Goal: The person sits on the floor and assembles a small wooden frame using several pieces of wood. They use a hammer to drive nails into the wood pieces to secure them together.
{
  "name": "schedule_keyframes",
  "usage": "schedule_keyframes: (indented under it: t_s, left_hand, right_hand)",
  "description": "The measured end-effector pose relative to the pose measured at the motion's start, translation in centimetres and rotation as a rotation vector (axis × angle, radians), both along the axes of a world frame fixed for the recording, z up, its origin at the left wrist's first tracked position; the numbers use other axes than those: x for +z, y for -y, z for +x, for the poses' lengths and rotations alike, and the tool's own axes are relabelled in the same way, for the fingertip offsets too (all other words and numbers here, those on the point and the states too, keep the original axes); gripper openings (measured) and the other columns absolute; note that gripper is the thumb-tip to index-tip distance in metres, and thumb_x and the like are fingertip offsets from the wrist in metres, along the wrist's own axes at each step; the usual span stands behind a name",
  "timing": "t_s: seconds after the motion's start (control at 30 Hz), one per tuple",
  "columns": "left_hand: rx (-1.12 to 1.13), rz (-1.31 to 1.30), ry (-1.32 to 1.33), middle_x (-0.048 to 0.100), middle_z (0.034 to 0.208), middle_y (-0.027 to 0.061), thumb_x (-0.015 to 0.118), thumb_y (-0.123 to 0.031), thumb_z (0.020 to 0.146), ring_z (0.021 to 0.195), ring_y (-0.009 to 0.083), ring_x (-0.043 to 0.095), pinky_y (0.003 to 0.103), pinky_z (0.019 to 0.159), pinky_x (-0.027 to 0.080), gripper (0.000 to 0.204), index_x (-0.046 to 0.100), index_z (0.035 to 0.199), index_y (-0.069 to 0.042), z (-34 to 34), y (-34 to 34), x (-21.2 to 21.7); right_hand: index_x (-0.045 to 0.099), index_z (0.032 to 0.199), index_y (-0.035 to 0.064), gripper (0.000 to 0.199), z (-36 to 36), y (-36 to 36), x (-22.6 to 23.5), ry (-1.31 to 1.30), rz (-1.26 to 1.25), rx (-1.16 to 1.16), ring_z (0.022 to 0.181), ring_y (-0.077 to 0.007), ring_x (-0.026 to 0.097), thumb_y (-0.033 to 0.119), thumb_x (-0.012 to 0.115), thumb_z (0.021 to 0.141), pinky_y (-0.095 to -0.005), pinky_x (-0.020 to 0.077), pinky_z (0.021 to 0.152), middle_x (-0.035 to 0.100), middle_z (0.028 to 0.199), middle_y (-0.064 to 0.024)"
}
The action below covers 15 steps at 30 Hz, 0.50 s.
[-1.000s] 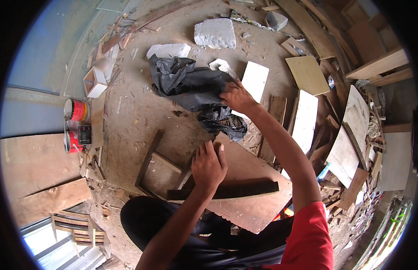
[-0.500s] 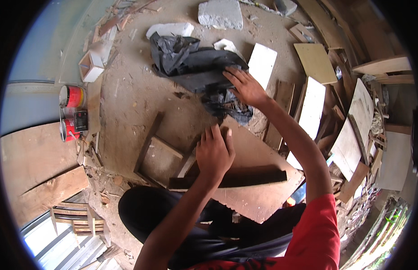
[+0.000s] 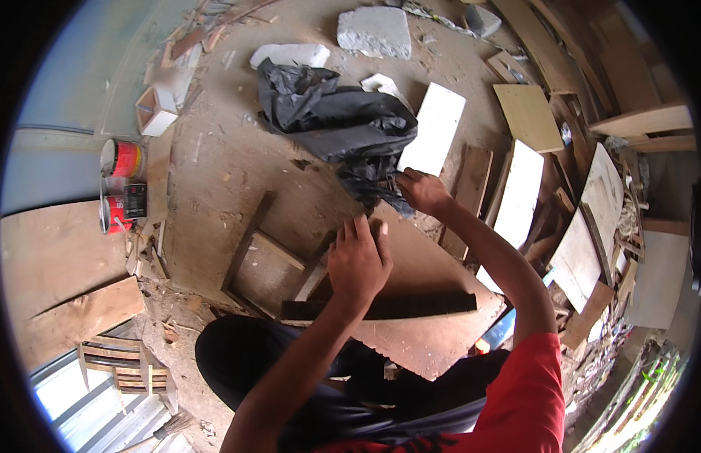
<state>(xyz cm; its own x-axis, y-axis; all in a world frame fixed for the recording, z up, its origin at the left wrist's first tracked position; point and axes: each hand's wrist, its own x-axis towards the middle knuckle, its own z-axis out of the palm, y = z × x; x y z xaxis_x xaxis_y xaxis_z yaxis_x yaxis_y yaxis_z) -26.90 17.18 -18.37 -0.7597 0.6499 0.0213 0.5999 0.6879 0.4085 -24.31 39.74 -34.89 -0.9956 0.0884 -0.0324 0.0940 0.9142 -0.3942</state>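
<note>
A crumpled black plastic bag (image 3: 339, 124) lies on the dusty floor ahead of me. My right hand (image 3: 424, 192) is at its near right end, fingers curled and closed among the folds. Thin brownish pieces show in the bag there; whether the fingertips grip these or the plastic is hidden. My left hand (image 3: 359, 264) is held over the wooden pieces before me, fingers extended and thumb apart, holding nothing. Below it lie a brown board (image 3: 422, 257), a dark wooden strip (image 3: 422, 306) across that board, and a wooden frame (image 3: 249, 241) to the left.
White boards (image 3: 433, 128) and stacked planks (image 3: 471, 189) lie to the right. Concrete blocks (image 3: 375, 32) sit at the far side. Red paint cans (image 3: 122, 158) and a small wooden box (image 3: 156, 112) stand along the left wall. Wood scraps are scattered around.
My right hand has drawn back from the top of the bag to its near end, and its fingers have curled closed. The left hand has hardly moved.
</note>
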Motion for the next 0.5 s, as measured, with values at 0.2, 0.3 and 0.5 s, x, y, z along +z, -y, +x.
schedule_keyframes:
  t_s: [0.2, 0.3, 0.5]
  left_hand:
    - [0.025, 0.015, 0.037, 0.061, 0.098, 0.0230, 0.050, -0.029, 0.101, 0.088, 0.0431, 0.064, 0.050, 0.078, 0.051, 0.034, 0.050, 0.114, 0.002, -0.1, 0.1, 0.2]
    - [0.028, -0.012, 0.076, 0.061, 0.099, 0.0234, 0.050, -0.029, 0.100, 0.090, 0.0435, 0.063, 0.050, 0.080, 0.051, 0.035, 0.050, 0.115, 0.002, -0.1, 0.0, 0.4]
    - [0.035, -0.007, 0.089, 0.060, 0.102, 0.0242, 0.050, -0.030, 0.100, 0.095, 0.0429, 0.062, 0.052, 0.083, 0.050, 0.036, 0.050, 0.116, 0.003, -0.6, -0.1, 0.2]
  right_hand:
    - [0.058, 0.125, 0.0030, 0.041, -9.3, 0.8, 8.8, -0.660, 0.088, 0.012, 0.099, -0.0347, 0.064, 0.012, 0.066, 0.086, -0.0448, 0.0538, 0.087, 0.061, 0.117, -0.0164]
    - [0.055, 0.131, 0.0034, 0.050, -11.3, -0.7, 3.8, 0.065, 0.049, -0.008, 0.107, -0.0372, 0.063, 0.011, 0.068, 0.083, -0.0459, 0.0527, 0.093, 0.059, 0.125, -0.0185]
    - [0.036, 0.149, 0.0087, 0.083, -11.1, -0.5, -1.0, 0.148, -0.157, -0.052, 0.120, -0.0479, 0.056, 0.016, 0.077, 0.077, -0.0508, 0.0488, 0.101, 0.041, 0.146, -0.0313]
